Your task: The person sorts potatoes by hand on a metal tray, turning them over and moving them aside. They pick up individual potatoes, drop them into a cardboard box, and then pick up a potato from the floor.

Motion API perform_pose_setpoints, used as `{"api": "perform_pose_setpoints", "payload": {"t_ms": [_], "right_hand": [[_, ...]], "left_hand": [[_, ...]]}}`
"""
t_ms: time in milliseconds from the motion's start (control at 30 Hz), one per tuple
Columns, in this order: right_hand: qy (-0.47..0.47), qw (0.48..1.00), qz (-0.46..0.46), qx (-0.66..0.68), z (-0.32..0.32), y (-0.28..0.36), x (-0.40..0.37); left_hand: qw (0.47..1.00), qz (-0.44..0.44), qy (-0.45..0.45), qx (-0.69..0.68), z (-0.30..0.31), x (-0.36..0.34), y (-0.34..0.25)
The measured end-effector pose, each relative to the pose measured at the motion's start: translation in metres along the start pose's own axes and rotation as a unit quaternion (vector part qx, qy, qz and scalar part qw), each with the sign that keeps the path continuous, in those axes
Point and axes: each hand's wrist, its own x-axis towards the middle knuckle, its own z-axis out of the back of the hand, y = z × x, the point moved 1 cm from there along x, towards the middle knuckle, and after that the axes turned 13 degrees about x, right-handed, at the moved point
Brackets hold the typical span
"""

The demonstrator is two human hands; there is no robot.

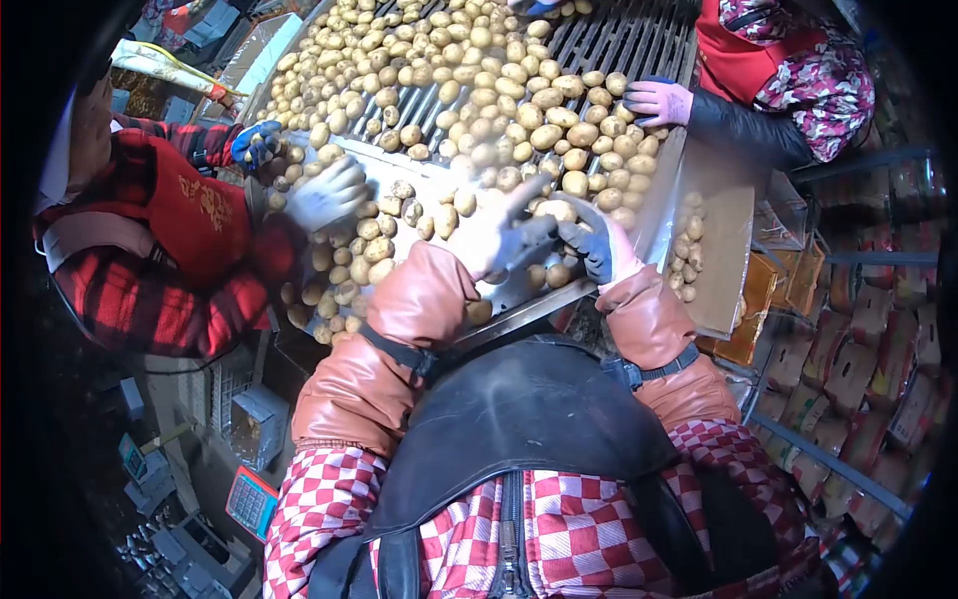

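Note:
Both my hands wear gloves with dark grey fingers, close together over the near end of a metal sorting table [519, 317]. My left hand [509, 235] is blurred, its fingers spread apart, with nothing seen held in them. A pale potato [556, 211] lies between my two hands. My right hand [596, 240] curls its fingers against the right side of that potato; the exact contact is partly hidden. Several potatoes [424, 218] lie just left of my left hand, some with dark patches. A few more potatoes [557, 275] sit below my hands near the edge.
Many potatoes [399, 45] cover the slatted rack [619, 40] beyond. At left, a co-worker's white-gloved hand [329, 192] and blue-gloved hand [256, 145] reach among potatoes. A pink-gloved hand [659, 102] of another person rests at right. Crates [848, 359] are stacked at far right.

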Motion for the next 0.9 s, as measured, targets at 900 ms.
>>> {"api": "perform_pose_setpoints", "payload": {"t_ms": [900], "right_hand": [[0.067,0.969,0.183,-0.151,0.013,-0.043,0.024]], "left_hand": [[0.976,0.141,-0.168,0.002,-0.021,0.012,-0.01]]}}
